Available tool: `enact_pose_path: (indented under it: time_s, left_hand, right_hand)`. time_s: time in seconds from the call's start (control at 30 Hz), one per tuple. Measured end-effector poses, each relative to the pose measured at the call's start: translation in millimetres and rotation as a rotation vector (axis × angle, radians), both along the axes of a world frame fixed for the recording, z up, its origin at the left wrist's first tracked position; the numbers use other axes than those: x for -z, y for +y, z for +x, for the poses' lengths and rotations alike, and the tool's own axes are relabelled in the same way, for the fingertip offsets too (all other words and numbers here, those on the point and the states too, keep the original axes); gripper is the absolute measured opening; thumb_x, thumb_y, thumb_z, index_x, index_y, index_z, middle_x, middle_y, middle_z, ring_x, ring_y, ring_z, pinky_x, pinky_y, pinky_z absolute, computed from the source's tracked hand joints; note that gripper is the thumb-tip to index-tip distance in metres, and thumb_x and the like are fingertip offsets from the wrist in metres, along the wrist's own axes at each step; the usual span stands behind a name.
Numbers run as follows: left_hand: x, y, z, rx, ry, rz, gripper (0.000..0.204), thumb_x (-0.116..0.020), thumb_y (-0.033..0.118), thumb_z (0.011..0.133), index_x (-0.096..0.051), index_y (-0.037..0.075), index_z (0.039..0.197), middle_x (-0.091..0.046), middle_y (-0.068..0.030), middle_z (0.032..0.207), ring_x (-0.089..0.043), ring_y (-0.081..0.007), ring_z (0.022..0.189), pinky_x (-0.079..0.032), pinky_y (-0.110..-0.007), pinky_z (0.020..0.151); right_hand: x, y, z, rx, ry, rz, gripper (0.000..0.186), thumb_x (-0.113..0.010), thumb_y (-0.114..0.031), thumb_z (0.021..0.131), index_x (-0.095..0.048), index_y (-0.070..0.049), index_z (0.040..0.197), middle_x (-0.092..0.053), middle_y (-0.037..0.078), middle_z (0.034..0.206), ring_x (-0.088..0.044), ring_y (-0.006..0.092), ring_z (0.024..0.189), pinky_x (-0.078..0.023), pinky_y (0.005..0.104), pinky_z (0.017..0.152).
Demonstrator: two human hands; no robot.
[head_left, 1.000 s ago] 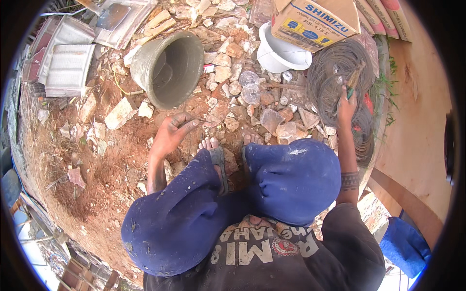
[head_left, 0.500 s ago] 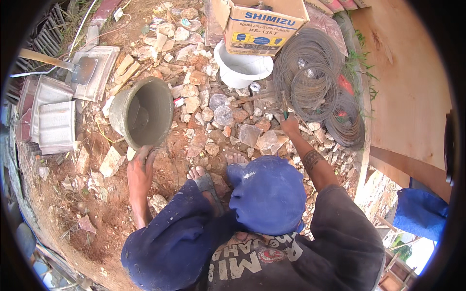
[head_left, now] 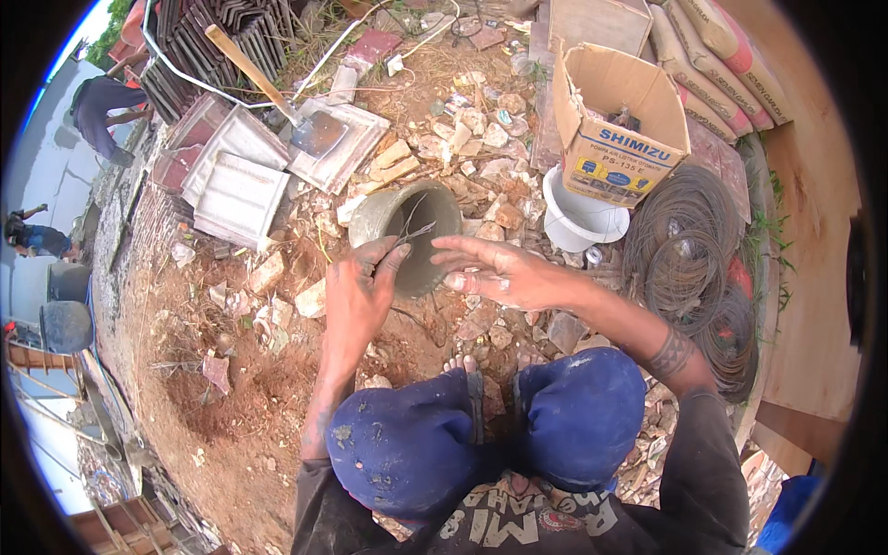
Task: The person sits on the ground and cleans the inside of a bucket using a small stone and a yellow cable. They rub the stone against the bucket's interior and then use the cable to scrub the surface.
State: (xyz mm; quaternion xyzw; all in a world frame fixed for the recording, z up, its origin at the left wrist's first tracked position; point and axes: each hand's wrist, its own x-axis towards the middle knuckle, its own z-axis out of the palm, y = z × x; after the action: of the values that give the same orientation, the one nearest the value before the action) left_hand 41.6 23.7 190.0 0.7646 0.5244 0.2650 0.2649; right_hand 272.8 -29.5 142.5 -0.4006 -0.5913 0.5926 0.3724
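Note:
My left hand [head_left: 356, 287] is closed in a pinch on a few thin wires [head_left: 422, 228], whose ends stick up over the mouth of a grey bucket [head_left: 368, 220]. Facing it, my right hand [head_left: 518, 276] is held open with fingers stretched toward the wires, and nothing shows in it. The bucket lies tipped on rubble just beyond my hands, its mouth turned toward me. To the right lie large coils of dark wire [head_left: 680, 231], apart from both hands.
A white tub [head_left: 561, 217] and an open cardboard box [head_left: 638, 148] stand beyond my right hand. Paper sacks [head_left: 712, 60] lie behind. At far left are roof tiles [head_left: 240, 199], a shovel [head_left: 319, 136] and a person [head_left: 100, 106] bending. A wooden panel [head_left: 814, 296] bounds the right.
My right hand has left the wire coils and the green-handled tool it held, coming to the middle. My left hand has risen from beside the bucket and now pinches wires. The view has swung left.

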Motion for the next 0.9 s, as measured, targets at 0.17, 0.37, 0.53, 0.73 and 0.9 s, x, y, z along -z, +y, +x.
enact_pose_path:
  time_s: [0.17,0.37,0.53,0.73,0.9]
  left_hand:
    - [-46,-4,10,0.027,-0.231,0.067,0.026,-0.061,0.013,0.1,-0.072,-0.001,0.118,-0.071,-0.0103,0.076,-0.066,-0.0121,0.064,-0.053,-0.031,0.06]
    - [-76,-10,-1,0.118,-0.514,-0.216,0.025,-0.05,0.017,0.108,-0.067,-0.002,0.108,-0.062,-0.003,0.064,-0.057,-0.0084,0.055,-0.046,-0.026,0.053]
    - [-103,-16,1,0.298,-0.586,-0.234,0.029,-0.047,0.024,0.11,-0.062,0.001,0.103,-0.053,-0.0014,0.058,-0.048,-0.0075,0.048,-0.039,-0.025,0.045]
    - [-110,-10,4,0.434,-0.478,-0.141,0.031,-0.048,0.024,0.109,-0.066,-0.001,0.109,-0.067,-0.0053,0.073,-0.06,-0.0107,0.063,-0.049,-0.028,0.058]
    - [-132,-11,-41,0.26,-0.033,0.356,0.02,-0.065,0.016,0.099,-0.073,0.003,0.111,-0.076,-0.01,0.097,-0.072,-0.0257,0.09,-0.055,-0.033,0.08]
  right_hand:
    - [-49,44,-63,0.194,0.208,0.03,0.043,-0.055,-0.03,0.107,-0.055,-0.003,0.141,-0.066,0.004,0.114,-0.061,0.0103,0.104,-0.05,0.0274,0.093]
    - [-98,50,-63,0.098,0.698,-0.182,0.034,-0.057,-0.021,0.105,-0.06,-0.002,0.133,-0.068,0.011,0.114,-0.065,0.0174,0.102,-0.056,0.0312,0.089]
    - [-135,44,-72,0.164,0.911,-0.179,0.034,-0.06,-0.018,0.103,-0.058,-0.002,0.133,-0.07,0.015,0.118,-0.065,0.0225,0.114,-0.058,0.0332,0.093]
    - [-165,26,-59,0.227,0.612,0.018,0.039,-0.058,-0.026,0.105,-0.057,-0.004,0.137,-0.067,0.005,0.093,-0.065,0.0122,0.083,-0.054,0.0233,0.07]
    - [-186,29,-29,0.138,0.505,-0.126,0.034,-0.053,-0.032,0.108,-0.061,-0.008,0.131,-0.047,-0.007,0.074,-0.043,0.0035,0.055,-0.034,0.0207,0.047]
